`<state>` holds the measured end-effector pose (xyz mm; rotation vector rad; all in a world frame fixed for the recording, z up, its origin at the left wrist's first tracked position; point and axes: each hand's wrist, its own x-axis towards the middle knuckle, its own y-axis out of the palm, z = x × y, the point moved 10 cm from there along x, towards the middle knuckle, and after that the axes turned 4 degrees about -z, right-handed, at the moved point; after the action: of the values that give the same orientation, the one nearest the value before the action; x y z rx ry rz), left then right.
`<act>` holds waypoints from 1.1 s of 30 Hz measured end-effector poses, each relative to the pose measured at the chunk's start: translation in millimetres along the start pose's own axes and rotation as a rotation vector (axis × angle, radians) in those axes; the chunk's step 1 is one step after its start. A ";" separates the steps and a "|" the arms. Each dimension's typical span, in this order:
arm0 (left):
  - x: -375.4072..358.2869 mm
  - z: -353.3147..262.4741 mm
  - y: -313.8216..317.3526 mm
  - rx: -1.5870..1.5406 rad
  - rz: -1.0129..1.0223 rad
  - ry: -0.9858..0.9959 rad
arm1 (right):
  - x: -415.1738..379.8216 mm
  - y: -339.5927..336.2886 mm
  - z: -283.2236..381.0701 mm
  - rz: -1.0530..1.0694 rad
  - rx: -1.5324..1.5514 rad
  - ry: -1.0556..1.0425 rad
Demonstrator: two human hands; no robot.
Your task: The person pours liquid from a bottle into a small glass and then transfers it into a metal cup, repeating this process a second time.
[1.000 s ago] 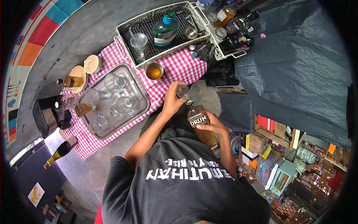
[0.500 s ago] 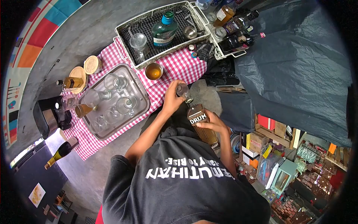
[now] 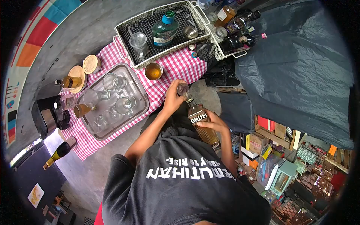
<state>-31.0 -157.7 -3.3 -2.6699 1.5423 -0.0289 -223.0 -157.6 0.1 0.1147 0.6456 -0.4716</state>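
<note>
Fingers of your L hand (image 3: pixel 173 100) are wrapped round a clear glass (image 3: pixel 183 88) by the neck of the DRUM bottle (image 3: pixel 205 134), contact unclear. R hand (image 3: pixel 218 124) grips mid-body. Long axis slants: neck twd L fingers, base nr R forearm.

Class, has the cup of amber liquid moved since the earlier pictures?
No: judged against the wire basket, the cup keeps its place by the near edge.

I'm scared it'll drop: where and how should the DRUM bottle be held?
I'd grip the DRUM bottle around its long, wide body, coming from the right, like the right hand. Its neck is slim and slants away to the left, where the left hand crowds it.
</note>
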 end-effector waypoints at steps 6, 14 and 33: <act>2.4 4.6 2.2 -0.004 0.005 0.006 | 0.9 -0.3 2.3 -0.003 -0.013 0.025; 5.3 6.0 1.4 0.007 -0.005 0.019 | 4.6 -2.8 -1.5 0.001 -0.015 0.025; 8.5 10.7 -0.5 -0.026 -0.009 -0.014 | 8.1 -3.3 12.1 -0.007 -0.065 0.027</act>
<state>-25.8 -164.3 -14.0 -2.6911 1.5366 0.0090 -212.2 -166.6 5.0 0.0572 0.6871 -0.4558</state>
